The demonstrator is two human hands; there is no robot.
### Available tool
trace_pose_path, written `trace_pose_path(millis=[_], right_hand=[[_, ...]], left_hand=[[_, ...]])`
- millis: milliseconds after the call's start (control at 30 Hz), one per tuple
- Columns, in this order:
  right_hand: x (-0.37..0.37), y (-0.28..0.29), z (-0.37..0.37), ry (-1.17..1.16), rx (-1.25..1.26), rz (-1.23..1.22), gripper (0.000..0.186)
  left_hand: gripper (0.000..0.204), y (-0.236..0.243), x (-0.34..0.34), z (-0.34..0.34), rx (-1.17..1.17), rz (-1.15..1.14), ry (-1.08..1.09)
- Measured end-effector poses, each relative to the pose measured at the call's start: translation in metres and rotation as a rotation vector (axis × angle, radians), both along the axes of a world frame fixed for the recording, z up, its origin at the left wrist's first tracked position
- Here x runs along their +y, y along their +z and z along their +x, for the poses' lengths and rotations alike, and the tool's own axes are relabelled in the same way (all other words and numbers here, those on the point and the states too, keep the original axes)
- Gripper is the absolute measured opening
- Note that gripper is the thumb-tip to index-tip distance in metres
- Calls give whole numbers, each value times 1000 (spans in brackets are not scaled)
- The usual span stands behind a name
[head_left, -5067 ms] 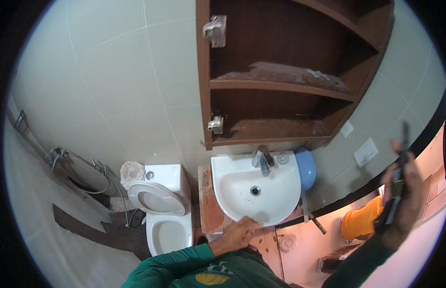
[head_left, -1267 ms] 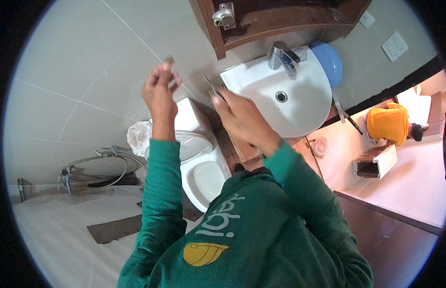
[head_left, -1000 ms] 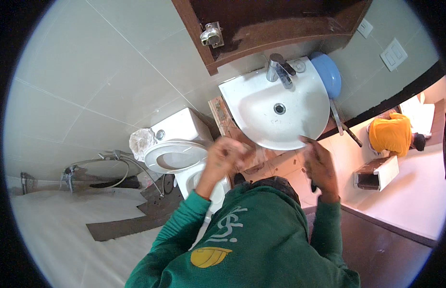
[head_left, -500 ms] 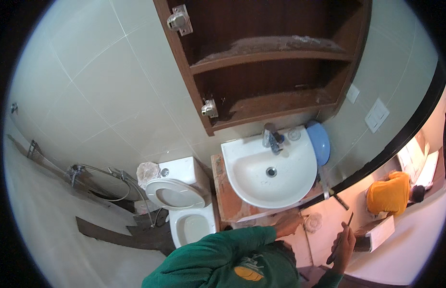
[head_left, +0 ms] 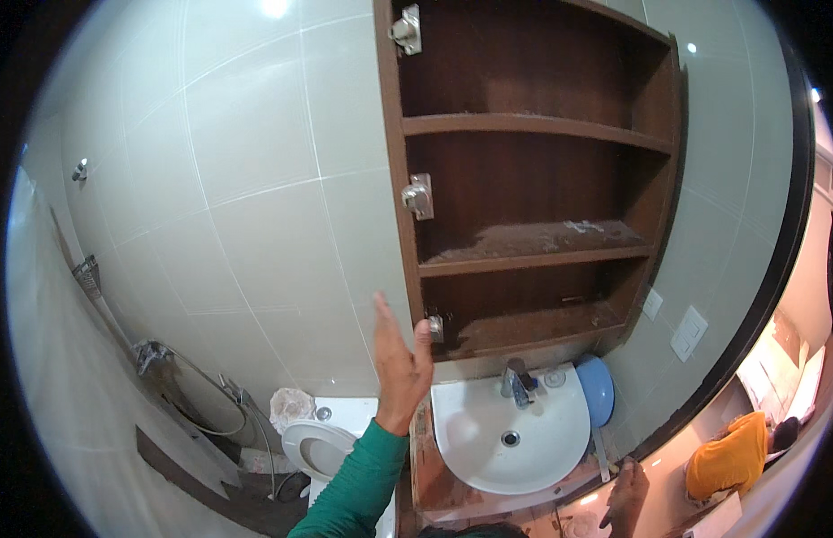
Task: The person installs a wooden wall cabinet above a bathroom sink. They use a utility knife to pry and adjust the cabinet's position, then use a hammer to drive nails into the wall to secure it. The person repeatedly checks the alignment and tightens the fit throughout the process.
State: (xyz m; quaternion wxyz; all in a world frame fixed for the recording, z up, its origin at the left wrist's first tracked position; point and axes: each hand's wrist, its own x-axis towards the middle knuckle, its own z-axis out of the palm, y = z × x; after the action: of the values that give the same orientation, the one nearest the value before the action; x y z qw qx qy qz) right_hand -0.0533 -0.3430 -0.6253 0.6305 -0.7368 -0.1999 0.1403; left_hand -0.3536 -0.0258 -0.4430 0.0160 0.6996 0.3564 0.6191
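My left hand (head_left: 401,368) is raised beside the left edge of the brown wall cabinet (head_left: 533,262), its fingers stretched out and thumb apart, holding nothing. Its thumb is close to the cabinet's lowest metal hinge (head_left: 435,329). My right hand (head_left: 625,499) is low at the right, by the right end of the counter (head_left: 425,475) and near a pale, flat-bladed tool (head_left: 602,455). Its fingers are partly blurred, and whether it holds anything cannot be made out. The slim dark tool seen in it earlier does not show. More hinges (head_left: 417,196) are fixed up the cabinet's side.
A white washbasin (head_left: 511,466) with a metal tap (head_left: 515,384) sits below the cabinet. A blue basin (head_left: 596,391) leans at its right. The toilet (head_left: 320,446) and shower hose (head_left: 215,430) are left. Beyond the doorway, a person in orange (head_left: 728,455) bends over.
The view has tilted up, showing more of the cabinet. My left hand has risen from below the counter to the cabinet's side. My right hand has come near the counter's right end.
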Motion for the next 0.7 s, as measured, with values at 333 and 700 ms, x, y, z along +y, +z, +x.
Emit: trace_pose_path(millis=[333, 700], right_hand=[[64, -2, -45, 75, -427, 2, 26], [48, -46, -57, -31, -514, -430, 56]], left_hand=[[63, -42, -6, -9, -2, -371, -231], [69, -101, -4, -13, 83, -435, -263]])
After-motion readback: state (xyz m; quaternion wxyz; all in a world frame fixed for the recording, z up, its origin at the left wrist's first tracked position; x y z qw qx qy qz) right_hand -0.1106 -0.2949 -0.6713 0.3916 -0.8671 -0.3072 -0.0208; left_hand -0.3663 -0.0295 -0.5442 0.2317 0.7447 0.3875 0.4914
